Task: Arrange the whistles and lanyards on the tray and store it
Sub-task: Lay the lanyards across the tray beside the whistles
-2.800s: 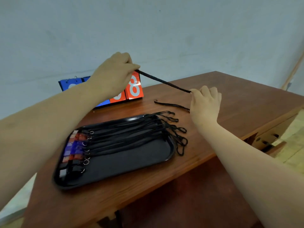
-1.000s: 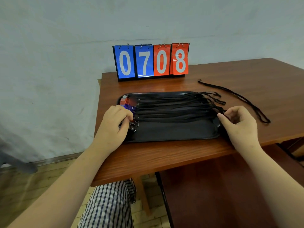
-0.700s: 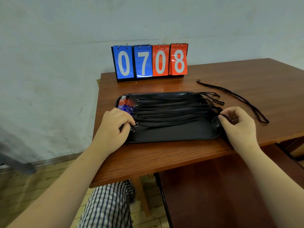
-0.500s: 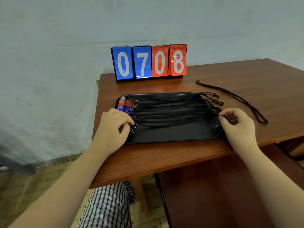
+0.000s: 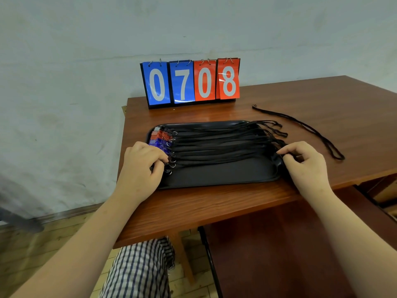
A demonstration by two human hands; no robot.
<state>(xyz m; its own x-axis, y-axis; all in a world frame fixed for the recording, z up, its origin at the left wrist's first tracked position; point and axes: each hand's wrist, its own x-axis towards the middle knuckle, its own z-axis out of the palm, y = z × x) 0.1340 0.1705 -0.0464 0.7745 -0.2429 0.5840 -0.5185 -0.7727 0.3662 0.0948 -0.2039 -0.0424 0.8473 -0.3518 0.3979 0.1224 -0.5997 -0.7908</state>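
Observation:
A black tray (image 5: 225, 175) lies on the wooden table (image 5: 193, 211). Red and blue whistles (image 5: 159, 137) are lined up at its left end, and several black lanyards (image 5: 225, 145) run from them across to the right rim. My left hand (image 5: 141, 166) is curled over the nearest whistles at the tray's left edge, hiding what its fingers hold. At the right rim my right hand (image 5: 305, 164) pinches the looped end of the nearest lanyard. One loose black lanyard (image 5: 309, 130) lies on the table right of the tray.
A flip scoreboard (image 5: 191, 82) reading 0708 stands behind the tray against the wall. The table's front edge runs just below the tray, with a dark wooden panel (image 5: 279, 254) under it. My checked trouser leg (image 5: 137, 269) shows below the table.
2.8 s ago both hands held a lanyard stretched in the air; they have since come down to the tray's two ends. Over the last second they shifted only slightly.

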